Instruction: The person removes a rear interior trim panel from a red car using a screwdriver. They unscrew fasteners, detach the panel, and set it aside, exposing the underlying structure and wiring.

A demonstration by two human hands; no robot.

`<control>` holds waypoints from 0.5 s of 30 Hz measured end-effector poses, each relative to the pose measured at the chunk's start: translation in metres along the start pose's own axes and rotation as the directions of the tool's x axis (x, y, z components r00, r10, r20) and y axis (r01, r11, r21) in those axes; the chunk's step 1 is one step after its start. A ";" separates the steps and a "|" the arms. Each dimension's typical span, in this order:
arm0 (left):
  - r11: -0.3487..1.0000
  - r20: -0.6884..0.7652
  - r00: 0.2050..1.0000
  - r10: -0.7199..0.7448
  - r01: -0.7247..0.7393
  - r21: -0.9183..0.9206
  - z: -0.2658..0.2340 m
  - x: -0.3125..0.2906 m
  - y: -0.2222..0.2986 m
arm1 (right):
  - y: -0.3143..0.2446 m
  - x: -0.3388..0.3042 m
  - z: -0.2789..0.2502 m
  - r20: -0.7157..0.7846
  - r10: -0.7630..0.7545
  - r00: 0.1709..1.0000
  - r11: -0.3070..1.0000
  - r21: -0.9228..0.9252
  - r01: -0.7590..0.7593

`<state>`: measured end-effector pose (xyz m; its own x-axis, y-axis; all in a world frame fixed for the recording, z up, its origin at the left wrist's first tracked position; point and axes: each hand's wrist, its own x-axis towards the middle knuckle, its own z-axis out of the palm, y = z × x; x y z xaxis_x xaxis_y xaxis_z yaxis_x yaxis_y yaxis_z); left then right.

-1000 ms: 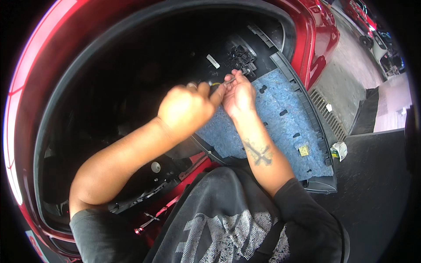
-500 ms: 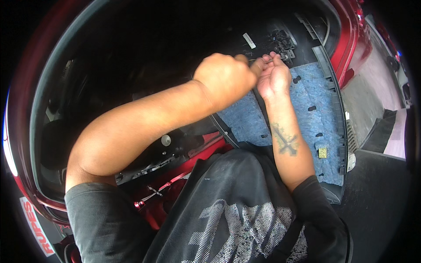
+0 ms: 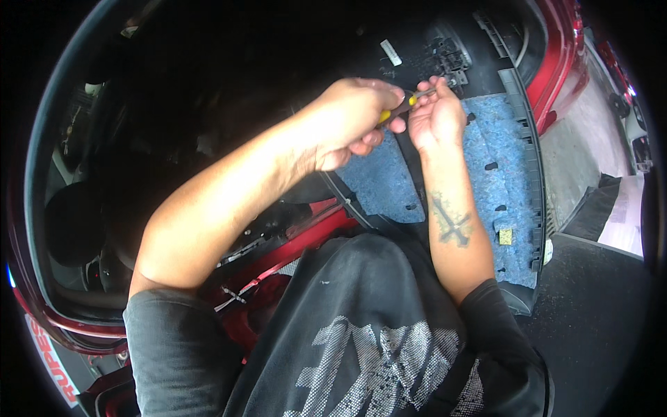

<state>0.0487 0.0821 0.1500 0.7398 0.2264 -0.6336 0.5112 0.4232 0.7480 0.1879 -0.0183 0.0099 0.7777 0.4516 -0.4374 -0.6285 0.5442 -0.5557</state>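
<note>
A screwdriver with a black and yellow handle [image 3: 398, 111] slants up to the right, its thin shaft reaching a black mechanism [image 3: 450, 61] on the dark trim panel. My left hand [image 3: 351, 118] is closed round the handle, palm down, with some fingers loosely curled beneath. Palm up, my right hand [image 3: 438, 119] has its fingers curled about the shaft near the tip, right beside the mechanism. The exact tip is hard to make out between the fingers. Under my right forearm lies the panel's blue felt padding [image 3: 490, 142], with dark clips poking through it.
A white label [image 3: 391, 53] sits on the panel left of the mechanism. A small yellow block [image 3: 506, 237] rests on the felt. Red car bodywork [image 3: 549, 62] borders the panel at the right, and a dark car opening with a red sill [image 3: 319, 226] lies left.
My left hand has turned and its grip has loosened, bringing the yellow and black handle into sight. My right hand stays at nearly the same spot by the mechanism. The view has shifted slightly.
</note>
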 end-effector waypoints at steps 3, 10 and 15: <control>0.992 0.028 1.000 -0.008 0.012 -0.127 0.003 0.002 -0.007 | -0.002 0.000 -0.009 0.026 0.001 1.000 1.000 -0.026 0.000; 0.337 0.159 0.755 0.637 -0.458 0.823 -0.009 0.020 -0.033 | -0.028 -0.086 -0.036 0.200 -0.332 0.922 0.727 -0.569 0.385; -0.193 0.315 0.769 0.556 -0.249 0.949 0.019 -0.013 -0.030 | -0.149 -0.130 -0.058 0.543 -0.765 0.347 -0.308 -0.781 0.542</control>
<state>0.0317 0.0495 0.1398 0.9910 0.1333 -0.0096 0.1325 -0.9707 0.2005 0.1812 -0.1993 0.1082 0.7435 0.1239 0.6572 0.6258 -0.4754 -0.6184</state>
